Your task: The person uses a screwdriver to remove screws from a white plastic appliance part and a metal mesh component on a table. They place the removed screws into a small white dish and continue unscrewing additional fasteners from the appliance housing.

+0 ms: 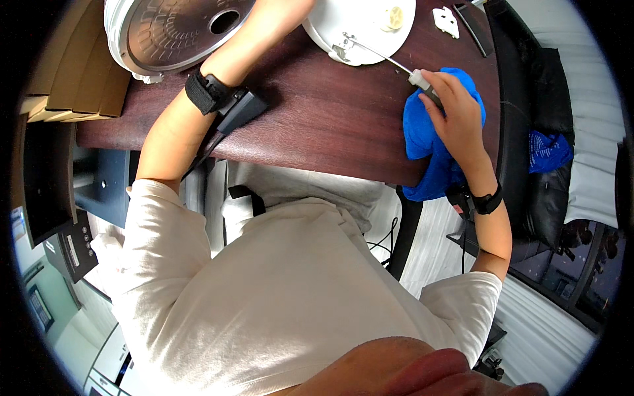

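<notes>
My right hand (456, 109) grips a screwdriver (419, 79) by its handle, above a blue cloth (422, 129). The long thin shaft points left and away, its tip at a small metal part near the rim of a round white lid-like piece (366, 53). A cream-coloured knob-like part (393, 18) sits on that piece. My left hand (284, 8) reaches to the top edge of the view, close to the white piece's left side; its fingers are cut off. Under my left forearm lies a round metal plate with a hole (178, 33), set in a white rim.
A small white plate with holes (446, 23) and a dark phone-like slab (473, 30) lie at the far right of the brown table (317, 125). Cardboard boxes (79, 66) stand at the left. A black sofa (538, 99) is on the right. Cables hang from both wristbands.
</notes>
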{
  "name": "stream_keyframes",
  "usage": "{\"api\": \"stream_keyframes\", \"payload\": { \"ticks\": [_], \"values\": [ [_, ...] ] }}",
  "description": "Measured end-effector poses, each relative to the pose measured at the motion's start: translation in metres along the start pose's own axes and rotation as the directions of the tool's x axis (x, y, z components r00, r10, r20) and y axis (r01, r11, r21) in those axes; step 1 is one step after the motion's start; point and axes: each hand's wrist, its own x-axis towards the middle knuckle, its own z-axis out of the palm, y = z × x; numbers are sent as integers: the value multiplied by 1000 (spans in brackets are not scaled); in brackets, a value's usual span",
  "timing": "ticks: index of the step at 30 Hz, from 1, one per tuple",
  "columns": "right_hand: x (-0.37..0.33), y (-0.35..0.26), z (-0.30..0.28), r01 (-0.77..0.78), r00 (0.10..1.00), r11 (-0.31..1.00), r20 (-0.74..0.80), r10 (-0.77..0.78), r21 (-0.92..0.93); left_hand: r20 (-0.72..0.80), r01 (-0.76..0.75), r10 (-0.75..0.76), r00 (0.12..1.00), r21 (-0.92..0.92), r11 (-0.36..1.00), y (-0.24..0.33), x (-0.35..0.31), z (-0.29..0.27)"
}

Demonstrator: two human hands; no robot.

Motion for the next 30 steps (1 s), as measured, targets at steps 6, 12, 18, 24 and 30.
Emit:
{"api": "stream_keyframes", "payload": {
  "ticks": [6, 12, 18, 24, 30],
  "values": [
    [1, 2, 2, 10, 1000, 1000, -10, -10, 4, 12, 6, -6, 1000, 1, 1000, -2, 0, 0],
    [4, -1, -1, -2, 1000, 1000, 23, 2, 13, 5, 13, -13, 1000, 9, 1000, 6, -3, 1],
    [4, -5, -9, -28, 997, 999, 74, 24, 47, 1, -4, 4, 1000, 58, 998, 8, -5, 2],
    [6, -15, -14, 7, 995, 1000, 97, -7, 10, -4, -13, 14, 1000, 107, 994, 13, -7, 3],
    [13, -25, -13, -36, 997, 992, 71, 28, 117, -58, -157, 175, 983, 232, 960, 16, -15, 5]
  ]
}}
